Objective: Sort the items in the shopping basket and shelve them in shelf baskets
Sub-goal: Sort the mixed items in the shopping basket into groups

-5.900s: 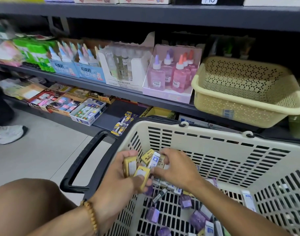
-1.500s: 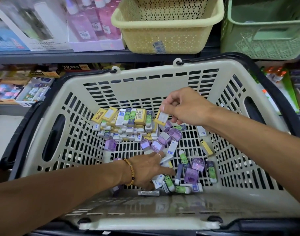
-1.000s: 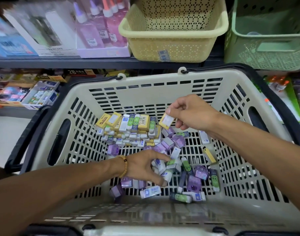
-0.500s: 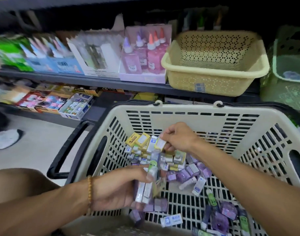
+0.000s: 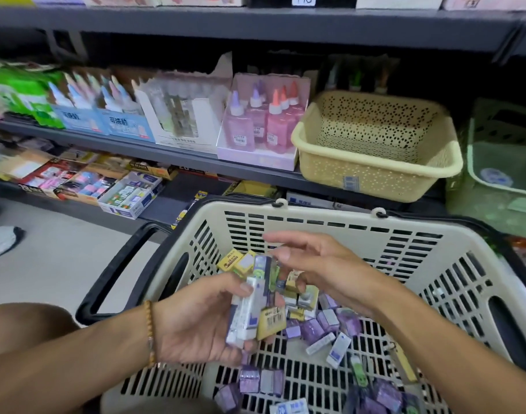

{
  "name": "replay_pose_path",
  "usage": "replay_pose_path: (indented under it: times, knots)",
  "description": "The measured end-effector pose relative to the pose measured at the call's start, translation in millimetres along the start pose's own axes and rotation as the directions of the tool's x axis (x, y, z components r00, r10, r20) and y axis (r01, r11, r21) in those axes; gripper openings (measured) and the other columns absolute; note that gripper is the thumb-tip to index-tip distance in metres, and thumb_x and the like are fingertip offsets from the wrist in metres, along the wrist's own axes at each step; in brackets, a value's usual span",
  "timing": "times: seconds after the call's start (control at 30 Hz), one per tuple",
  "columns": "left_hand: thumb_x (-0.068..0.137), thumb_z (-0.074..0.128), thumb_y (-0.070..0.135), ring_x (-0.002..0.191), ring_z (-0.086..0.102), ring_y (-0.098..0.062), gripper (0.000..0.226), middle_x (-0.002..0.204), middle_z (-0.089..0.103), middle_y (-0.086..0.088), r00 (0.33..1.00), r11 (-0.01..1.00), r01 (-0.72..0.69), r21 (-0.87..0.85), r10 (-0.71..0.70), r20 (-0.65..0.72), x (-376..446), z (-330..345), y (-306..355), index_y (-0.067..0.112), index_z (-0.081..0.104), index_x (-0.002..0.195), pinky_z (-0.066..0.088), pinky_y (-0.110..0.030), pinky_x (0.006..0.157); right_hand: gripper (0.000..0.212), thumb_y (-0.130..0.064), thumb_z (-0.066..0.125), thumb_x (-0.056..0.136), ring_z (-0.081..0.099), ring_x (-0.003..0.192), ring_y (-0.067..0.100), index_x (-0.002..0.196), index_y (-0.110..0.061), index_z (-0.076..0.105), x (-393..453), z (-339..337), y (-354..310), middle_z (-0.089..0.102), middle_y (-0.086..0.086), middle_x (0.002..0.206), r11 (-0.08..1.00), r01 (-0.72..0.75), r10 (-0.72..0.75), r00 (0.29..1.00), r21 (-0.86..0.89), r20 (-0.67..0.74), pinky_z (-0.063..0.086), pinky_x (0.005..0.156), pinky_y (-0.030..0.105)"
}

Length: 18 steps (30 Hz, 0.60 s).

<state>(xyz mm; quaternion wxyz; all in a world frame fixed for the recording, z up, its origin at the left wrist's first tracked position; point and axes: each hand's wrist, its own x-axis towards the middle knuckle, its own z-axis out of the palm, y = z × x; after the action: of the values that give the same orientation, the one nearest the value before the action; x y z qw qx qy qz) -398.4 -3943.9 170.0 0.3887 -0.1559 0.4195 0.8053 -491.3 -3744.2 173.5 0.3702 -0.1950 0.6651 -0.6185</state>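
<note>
- Left hand (image 5: 202,327): closed around a bundle of small boxed items (image 5: 249,309), thumb pressed on top, fingers curled beneath; the bundle includes white-and-blue boxes and one yellow box showing a barcode.
- Right hand (image 5: 321,270): fingers spread and loosely open, nothing visibly gripped; fingertips sit just beside the top of the bundle, at 1 o'clock from the left hand. The hand is motion-blurred.
- Shopping basket (image 5: 330,222): cream slotted plastic with black handles, below both hands, filling the frame from 4 to 8 o'clock.
- Loose items (image 5: 324,327): purple, white-and-blue, yellow and green small boxes scattered on the basket floor, mostly at 5 o'clock from the hands.
- Yellow boxes (image 5: 236,261): standing against the far basket wall, at 12 o'clock from the left hand.
- Yellow shelf basket (image 5: 375,171): perforated, on the grey shelf at 1 o'clock from the shopping basket; no contents visible in it.
- Green shelf basket (image 5: 500,174): just beside the yellow one, at its 3 o'clock, partly cut off by the frame edge.
- Pink bottles (image 5: 261,121): in a display carton at 9 o'clock from the yellow shelf basket.
- Beaded bracelet (image 5: 149,330): on the left wrist.
</note>
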Motion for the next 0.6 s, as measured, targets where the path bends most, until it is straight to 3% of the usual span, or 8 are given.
replay_pose_path:
  times: [0.1,0.27,0.43,0.6]
  knots:
    - [0.063,0.073,0.018,0.079,0.06,-0.037,0.069,0.101,0.055,-0.032,1.0,0.999,-0.016,0.029,0.016,-0.017,5,2,-1,-0.001,0.047,0.125,0.057,-0.034,0.055,0.022,-0.025,0.07,0.09,0.057,0.069,0.009,0.11,-0.031,0.072,-3,9,-7,0.071,-0.003,0.092,0.997,0.031,-0.029,0.999,-0.07,0.035,0.041,0.054,0.02]
    - [0.068,0.068,0.017,0.084,0.064,-0.04,0.061,0.104,0.059,-0.029,0.995,0.998,-0.046,-0.034,0.043,-0.089,9,4,1,0.0,0.053,0.124,0.058,-0.037,0.056,0.011,-0.018,0.073,0.087,0.044,0.044,0.006,0.098,-0.016,0.072,4,16,-5,0.061,-0.01,0.058,0.998,0.003,-0.012,0.986,-0.056,-0.168,0.038,0.045,0.019]
    - [0.063,0.085,0.014,0.072,0.068,-0.027,0.044,0.09,0.07,-0.018,0.947,0.991,-0.023,0.134,0.065,-0.316,14,11,-3,0.007,0.066,0.102,0.056,-0.03,0.055,0.007,-0.018,0.074,0.087,0.049,0.044,0.007,0.092,-0.014,0.071,10,17,4,0.059,-0.006,0.061,0.995,0.021,-0.048,0.956,-0.095,-0.289,0.042,0.042,0.019]
    - [0.06,0.082,0.005,0.071,0.064,-0.022,0.038,0.083,0.071,-0.009,0.92,0.978,-0.02,0.206,0.099,-0.379,11,11,-5,0.019,0.076,0.095,0.055,-0.029,0.057,0.008,-0.017,0.072,0.088,0.055,0.05,0.006,0.094,-0.012,0.071,10,-22,16,0.064,0.0,0.071,0.999,-0.037,0.028,0.906,-0.013,-0.423,0.046,0.047,0.018]
